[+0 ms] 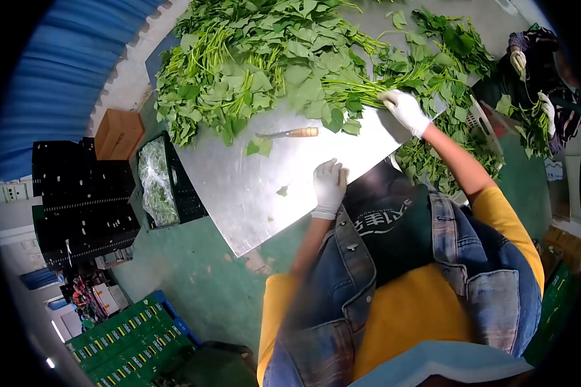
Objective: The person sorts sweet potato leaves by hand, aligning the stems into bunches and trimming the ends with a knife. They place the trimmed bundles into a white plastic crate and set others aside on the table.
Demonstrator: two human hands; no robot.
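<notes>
My left hand (330, 187), in a white glove, is over the near edge of the metal table (239, 193), its fingers slightly curled; whether they hold anything is not clear. At the right, my right hand (405, 112), also gloved, closes around the stem ends of a bunch of leafy greens (352, 93). Between the hands and the big heap of greens (265, 58) lies a knife (290, 133) with a wooden handle. Loose leaves (259, 145) lie beside its blade, and a small leaf (282, 191) is near my left hand.
Another person's gloved hand (547, 115) is at the far right with some greens. More greens (426, 161) fill a crate beside the table. Black crates (84, 193), a cardboard box (119, 134), a bagged crate (158, 184) and green crates (132, 342) stand left.
</notes>
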